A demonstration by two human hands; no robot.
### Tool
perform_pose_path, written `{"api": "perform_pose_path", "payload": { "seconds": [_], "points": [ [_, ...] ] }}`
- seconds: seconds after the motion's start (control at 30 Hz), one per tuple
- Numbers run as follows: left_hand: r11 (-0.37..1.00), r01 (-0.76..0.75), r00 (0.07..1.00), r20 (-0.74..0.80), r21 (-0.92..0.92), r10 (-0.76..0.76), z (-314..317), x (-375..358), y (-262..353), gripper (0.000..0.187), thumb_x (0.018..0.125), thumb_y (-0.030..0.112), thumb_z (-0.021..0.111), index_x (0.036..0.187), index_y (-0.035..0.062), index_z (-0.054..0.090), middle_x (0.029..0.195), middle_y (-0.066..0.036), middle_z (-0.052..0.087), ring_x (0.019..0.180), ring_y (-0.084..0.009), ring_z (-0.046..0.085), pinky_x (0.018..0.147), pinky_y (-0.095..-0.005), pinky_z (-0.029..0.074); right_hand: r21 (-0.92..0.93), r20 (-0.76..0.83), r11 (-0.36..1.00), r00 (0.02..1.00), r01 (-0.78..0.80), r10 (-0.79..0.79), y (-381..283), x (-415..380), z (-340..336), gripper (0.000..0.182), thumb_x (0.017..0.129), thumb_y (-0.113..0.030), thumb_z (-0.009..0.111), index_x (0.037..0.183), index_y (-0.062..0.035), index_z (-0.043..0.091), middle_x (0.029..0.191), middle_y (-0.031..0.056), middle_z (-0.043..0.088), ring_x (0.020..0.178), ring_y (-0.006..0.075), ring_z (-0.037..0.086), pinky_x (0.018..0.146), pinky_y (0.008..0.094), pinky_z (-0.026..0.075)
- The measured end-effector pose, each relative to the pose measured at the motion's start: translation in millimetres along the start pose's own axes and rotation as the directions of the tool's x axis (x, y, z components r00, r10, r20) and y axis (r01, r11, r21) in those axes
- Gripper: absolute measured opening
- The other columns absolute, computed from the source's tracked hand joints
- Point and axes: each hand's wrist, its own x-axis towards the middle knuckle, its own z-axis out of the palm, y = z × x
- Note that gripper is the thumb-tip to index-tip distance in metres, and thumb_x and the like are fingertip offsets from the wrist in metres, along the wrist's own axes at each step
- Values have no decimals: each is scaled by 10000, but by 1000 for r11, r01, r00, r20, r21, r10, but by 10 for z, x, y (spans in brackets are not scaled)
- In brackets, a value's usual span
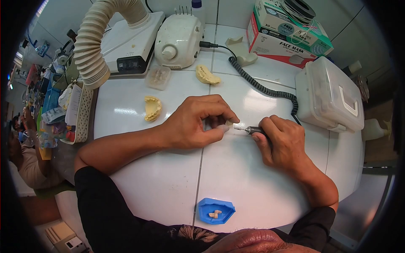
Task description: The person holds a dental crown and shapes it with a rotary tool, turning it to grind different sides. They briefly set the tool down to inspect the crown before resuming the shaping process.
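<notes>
My left hand [198, 120] is closed, with a small pale piece [229, 124] pinched between its thumb and fingers. Most of that piece is hidden, so its exact shape cannot be made out. In my right hand [282, 141] is a rotary handpiece [255, 130], its thin bur pointing left, close to the pale piece. Whether the bur touches it is too small to tell. Nearer my body, a blue tray [206, 217] holds a few tooth-coloured pieces [214, 214]. One yellowish dental cast [152, 108] lies left of my left hand, and another cast [206, 75] lies behind it.
A coiled cord [265, 88] runs from the white control box [179, 42] toward my right hand. The ribbed suction hose [90, 50] hangs at the back left, near a clear small box [158, 78]. Mask boxes [287, 38] and a white case [329, 95] stand right. Another person's arm [36, 164] shows far left.
</notes>
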Motion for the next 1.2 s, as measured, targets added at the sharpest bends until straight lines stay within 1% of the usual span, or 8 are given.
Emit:
{"api": "perform_pose_path", "payload": {
  "seconds": [0.23,0.33,0.43,0.73,0.83,0.93,1.13,1.2],
  "points": [
    [1000,-6,1000,9,17,6,-4,3,22,264,915,21,781,1176,31,813,1056,-78,767,862,-128,685,754,-277,552,-3,1,1000,1000,5,-5,12,1,-3,314,1003,-312,796,864,-81,635,696,57,533,543,255,559,522,401,435],
    [999,42,999,1,-10,-42,7,6,37,247,915,14,790,1162,16,798,1020,-73,764,836,-125,685,739,-275,553,-4,8,1000,1000,1,-1,10,5,-9,314,1005,-313,794,866,-80,635,698,57,535,544,255,561,519,402,434],
    [999,37,999,2,-7,-37,14,2,20,251,916,10,798,1166,7,788,1019,-76,768,825,-122,687,733,-278,558,4,7,1000,1000,4,-5,13,5,-8,313,1006,-314,793,869,-80,637,701,58,537,546,256,563,518,405,434],
    [997,69,997,19,-25,-68,4,3,8,259,935,7,763,1193,17,783,1043,-72,781,884,-118,701,777,-287,567,1,4,1000,1000,12,-12,17,12,-12,311,1003,-314,794,872,-78,639,705,62,542,551,264,573,520,412,439],
    [995,60,998,-10,-75,-61,13,-4,26,260,940,3,745,1197,28,781,1049,-66,781,896,-115,703,784,-286,560,17,15,1000,1000,-2,1,22,0,-6,306,1001,-311,795,876,-77,642,705,65,544,553,268,576,520,413,441],
    [995,82,996,36,-51,-80,-9,-1,22,256,941,3,739,1190,42,780,1059,-55,777,908,-109,698,776,-276,546,0,5,1000,1000,15,-15,17,11,-15,301,998,-307,796,877,-77,643,704,63,544,552,269,577,520,413,441],
    [977,175,984,58,-122,-169,-44,3,56,247,933,-3,741,1168,57,784,1070,-36,770,933,-92,680,780,-267,529,9,14,1000,1000,8,-8,19,12,-19,299,993,-305,800,881,-75,645,702,61,541,552,268,577,520,414,442],
    [980,158,987,41,-120,-154,-33,-1,34,239,939,8,753,1172,47,785,1066,-38,772,926,-91,679,784,-267,528,10,13,1000,1000,11,-11,23,6,-14,300,991,-306,802,882,-75,646,702,62,540,553,267,578,519,415,442]
  ]
}}
